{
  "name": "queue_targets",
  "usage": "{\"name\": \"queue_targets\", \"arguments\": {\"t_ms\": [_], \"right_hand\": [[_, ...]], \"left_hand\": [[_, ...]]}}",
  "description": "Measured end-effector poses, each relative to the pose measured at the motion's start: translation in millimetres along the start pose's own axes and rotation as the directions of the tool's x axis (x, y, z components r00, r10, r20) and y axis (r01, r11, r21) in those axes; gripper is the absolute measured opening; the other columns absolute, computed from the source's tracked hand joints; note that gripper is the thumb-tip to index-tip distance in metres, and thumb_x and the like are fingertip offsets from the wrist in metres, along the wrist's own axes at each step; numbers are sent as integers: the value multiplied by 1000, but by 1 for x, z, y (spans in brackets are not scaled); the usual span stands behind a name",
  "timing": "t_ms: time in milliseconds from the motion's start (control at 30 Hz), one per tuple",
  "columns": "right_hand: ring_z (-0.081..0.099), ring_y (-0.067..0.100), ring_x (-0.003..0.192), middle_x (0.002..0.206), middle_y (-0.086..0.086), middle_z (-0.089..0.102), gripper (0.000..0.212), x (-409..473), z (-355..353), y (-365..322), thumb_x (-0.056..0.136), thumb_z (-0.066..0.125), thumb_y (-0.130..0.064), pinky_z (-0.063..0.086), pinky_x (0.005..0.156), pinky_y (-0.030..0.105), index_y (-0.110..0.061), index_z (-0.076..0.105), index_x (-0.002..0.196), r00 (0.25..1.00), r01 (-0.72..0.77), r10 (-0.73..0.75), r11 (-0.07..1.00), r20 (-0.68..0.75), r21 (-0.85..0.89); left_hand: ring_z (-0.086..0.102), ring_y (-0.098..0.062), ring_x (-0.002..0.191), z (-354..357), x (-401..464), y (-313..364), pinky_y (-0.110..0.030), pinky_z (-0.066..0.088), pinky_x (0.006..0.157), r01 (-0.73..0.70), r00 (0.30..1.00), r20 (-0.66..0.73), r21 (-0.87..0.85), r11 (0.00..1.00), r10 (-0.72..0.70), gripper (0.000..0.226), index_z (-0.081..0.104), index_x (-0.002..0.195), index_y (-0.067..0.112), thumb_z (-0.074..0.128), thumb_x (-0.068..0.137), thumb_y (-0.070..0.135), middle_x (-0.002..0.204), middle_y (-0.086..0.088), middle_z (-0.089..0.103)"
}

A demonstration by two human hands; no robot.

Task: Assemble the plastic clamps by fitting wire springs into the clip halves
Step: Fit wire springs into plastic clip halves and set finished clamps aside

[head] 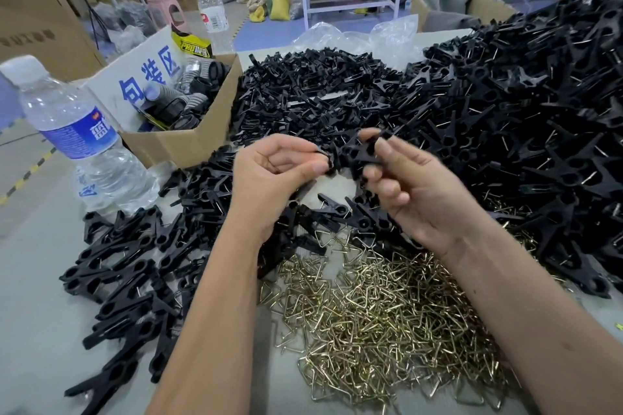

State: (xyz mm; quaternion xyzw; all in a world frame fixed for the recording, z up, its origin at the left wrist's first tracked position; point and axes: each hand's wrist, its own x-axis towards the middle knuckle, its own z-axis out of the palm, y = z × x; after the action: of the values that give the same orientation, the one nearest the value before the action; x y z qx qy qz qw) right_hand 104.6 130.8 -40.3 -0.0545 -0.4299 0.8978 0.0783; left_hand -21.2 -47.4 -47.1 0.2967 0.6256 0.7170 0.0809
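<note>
Both hands are up over the middle of the surface (40, 280), and between them sits a black clamp (357, 153), held in the air above the heaps. The left hand (273, 178) has its grip pressed together on the clamp's left end, thumb and forefinger pinching a small ribbed part there; whether a wire is in that pinch is too blurred to tell. The right hand (414, 189) takes the other end, thumb on the near side and fingers curled round the far side, so the clamp bridges the gap from one grip to the other.

Right below the wrists, a heap of brass-coloured wire springs (381, 320) spreads across the near surface, triangular loops all tangled together. To the left lie finished black clamps (124, 283) in a loose scatter. Beyond the hands, a broad mound of black clip halves (320, 91) runs back toward a crumpled clear plastic bag (357, 35), and off to the right a taller pile of black clamps (539, 118) crowds in close beside the right forearm.

On the left stands a water bottle (77, 131) with a blue label, just beside an open cardboard box (188, 141) holding dark ribbed parts. A second bottle (212, 17) stands behind the box.
</note>
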Motion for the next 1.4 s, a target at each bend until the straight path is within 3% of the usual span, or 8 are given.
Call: {"name": "queue_targets", "arguments": {"t_ms": [133, 267, 400, 567, 900, 1033, 1200, 1400], "right_hand": [[62, 13, 52, 68, 3, 72, 37, 23, -3, -38, 89, 79, -25, 50, 45, 22, -17, 74, 125, 842, 225, -447, 799, -301, -557], [68, 14, 55, 73, -3, 73, 21, 57, 6, -51, 92, 77, -25, 62, 67, 39, -17, 77, 111, 666, 126, -737, 264, -116, -956], [69, 7, 71, 75, -10, 72, 14, 89, 40, -22, 87, 74, -10, 61, 86, 35, -21, 83, 90, 957, 107, -231, -282, 176, -953], [66, 33, 109, 120, 8, 67, 42, 126, 51, 4, 85, 80, -23, 52, 81, 36, -28, 69, 124, 990, 117, 8, -605, 141, -788], [61, 25, 99, 100, -2, 62, 40, 144, 32, 6, 80, 87, -25, 51, 84, 34, -24, 70, 117, 973, 228, 82, -466, 214, -855], [47, 13, 75, 75, -17, 47, 35, 136, 21, 4, 79, 85, -15, 36, 73, 25, -19, 74, 112, 955, 276, -19, -310, 296, -910], [59, 17, 69, 78, 4, 66, 33, 123, 17, 1, 75, 88, -11, 49, 73, 28, -17, 75, 104, 948, 266, -135, -160, 288, -951], [61, 7, 62, 73, 2, 72, 30, 115, 17, -2, 69, 97, -25, 55, 68, 26, -21, 79, 92, 962, 215, -179, 37, 205, -976]], "left_hand": [[74, -18, 80, -24, 9, 6, -31, 62, 78, 49, 932, -363, 97, 994, -10, 18, 77, 92, 20, 87, 81, 9, 82, -2, 78], [68, 1, 68, -39, 27, 6, -27, 57, 72, 244, 917, -399, 525, 816, -17, 16, 74, 83, 28, 86, 81, 18, 71, 14, 73], [66, -2, 72, -35, 47, 4, -24, 52, 67, 297, 955, -256, 763, 575, -152, 17, 73, 80, 28, 88, 79, 20, 77, 13, 71], [65, -23, 95, -15, 67, -7, -36, 55, 84, 142, 973, -55, 909, 392, -225, 30, 73, 104, 25, 88, 79, 31, 99, -1, 69], [62, -25, 90, -28, 78, -5, -35, 47, 69, 296, 934, -208, 906, 302, -290, 33, 60, 89, 31, 80, 79, 7, 107, -2, 63], [51, -33, 120, -24, 77, -2, -46, 49, 97, 307, 940, -262, 928, 211, -217, 30, 69, 99, 32, 78, 82, 10, 120, -3, 63], [72, -21, 93, -15, 74, 2, -36, 63, 79, 393, 914, -132, 516, 761, -383, 38, 72, 112, 16, 79, 81, -4, 100, -2, 73], [77, -19, 66, -8, 64, -4, -23, 60, 60, 467, 882, -172, 206, 860, -438, 33, 69, 106, 2, 84, 78, -9, 88, -15, 74]]}}
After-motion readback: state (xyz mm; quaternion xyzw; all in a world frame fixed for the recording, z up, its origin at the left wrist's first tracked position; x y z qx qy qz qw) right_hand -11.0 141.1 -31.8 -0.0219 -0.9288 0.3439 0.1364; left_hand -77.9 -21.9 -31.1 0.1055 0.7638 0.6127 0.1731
